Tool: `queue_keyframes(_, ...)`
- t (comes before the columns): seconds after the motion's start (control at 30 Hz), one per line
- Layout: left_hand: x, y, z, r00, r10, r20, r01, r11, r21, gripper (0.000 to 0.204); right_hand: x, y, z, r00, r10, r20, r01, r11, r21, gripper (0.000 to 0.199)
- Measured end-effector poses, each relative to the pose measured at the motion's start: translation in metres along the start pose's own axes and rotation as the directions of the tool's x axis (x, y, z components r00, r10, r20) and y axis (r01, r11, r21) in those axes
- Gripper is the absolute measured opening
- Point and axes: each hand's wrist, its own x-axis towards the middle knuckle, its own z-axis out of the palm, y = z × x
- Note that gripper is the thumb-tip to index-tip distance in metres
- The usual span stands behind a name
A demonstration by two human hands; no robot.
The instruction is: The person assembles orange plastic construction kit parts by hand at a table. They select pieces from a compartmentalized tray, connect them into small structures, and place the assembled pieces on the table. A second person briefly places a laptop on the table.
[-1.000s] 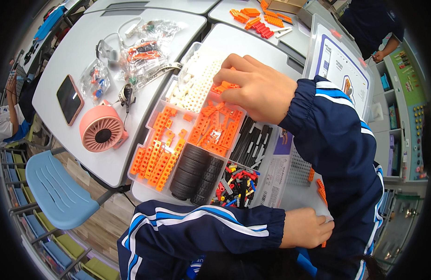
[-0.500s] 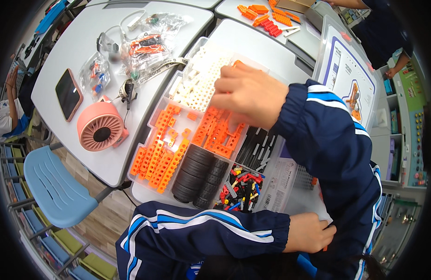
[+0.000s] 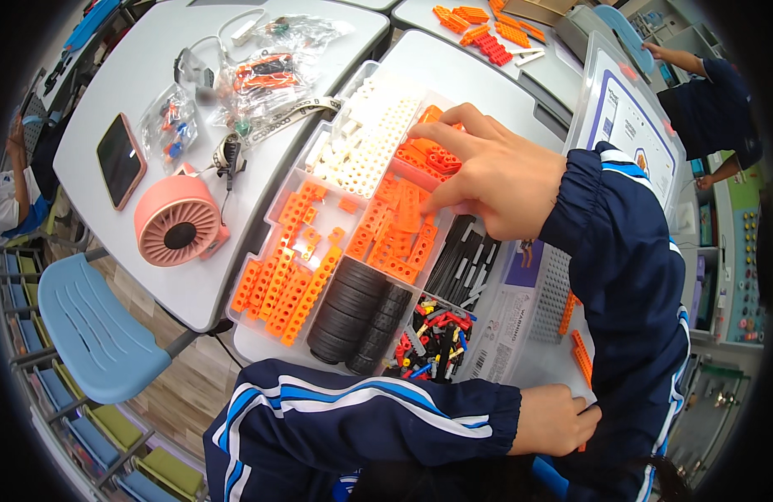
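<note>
- Closest in, the left hand (image 3: 555,418) is curled over at the lower right, below the striped dark-blue sleeve (image 3: 629,259) of the other arm; a bit of orange shows beneath it, but I can't tell what, if anything, its hidden fingertips pinch.
- Just beyond that hand lies an orange strip (image 3: 581,358), with a grey studded plate (image 3: 551,289) farther up.
- In the near end of the clear divided box (image 3: 326,216) sit black tyres (image 3: 349,309) and, right beside them, a jumble of coloured connectors (image 3: 436,335).
- Past those come orange beams (image 3: 286,289) on the left and black rods (image 3: 461,259) on the right.
- The right hand (image 3: 503,171) hangs over the middle of the box, thumb and forefinger spread well apart — the forefinger above the orange rounded pieces (image 3: 428,157), the thumb by the flat orange pieces (image 3: 395,230) in the next compartment; whether it touches them, I can't tell.
- On the left-hand table are a pink fan (image 3: 179,222) and a phone (image 3: 121,163).
- White pieces (image 3: 365,138) fill the box's far compartment.
- Farther off: plastic bags of parts (image 3: 273,75), a raised clear lid (image 3: 580,117), orange and red stacks (image 3: 492,48) — and another person (image 3: 716,109) in dark clothing.
</note>
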Motion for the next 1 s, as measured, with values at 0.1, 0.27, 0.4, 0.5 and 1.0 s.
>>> queue_keyframes(0.1,-0.001,0.000,-0.002,1.000,-0.008,-0.009,0.008,1.000,0.008,0.031,-0.003,0.001,0.004,1.000,0.004,-0.017,-0.004,1.000,0.030,0.039)
queue_keyframes(0.27,-0.002,0.000,-0.005,1.000,-0.005,0.007,0.005,1.000,0.020,0.030,0.000,0.002,0.012,1.000,0.001,-0.004,0.000,0.999,0.033,0.038)
queue_keyframes(0.4,-0.002,0.000,-0.005,1.000,-0.010,-0.002,0.010,1.000,0.013,0.029,0.003,0.006,0.013,0.999,-0.035,0.036,0.034,0.999,0.010,0.034)
queue_keyframes(0.5,-0.003,0.000,-0.005,1.000,-0.009,-0.011,0.009,1.000,0.015,0.029,0.005,0.008,0.014,0.998,-0.037,0.043,0.034,0.998,0.060,0.027)
queue_keyframes(1.0,-0.005,0.005,-0.009,0.979,-0.203,-0.020,0.204,0.974,0.101,0.024,-0.002,-0.002,-0.015,0.960,-0.052,-0.274,0.112,0.972,0.207,0.031)
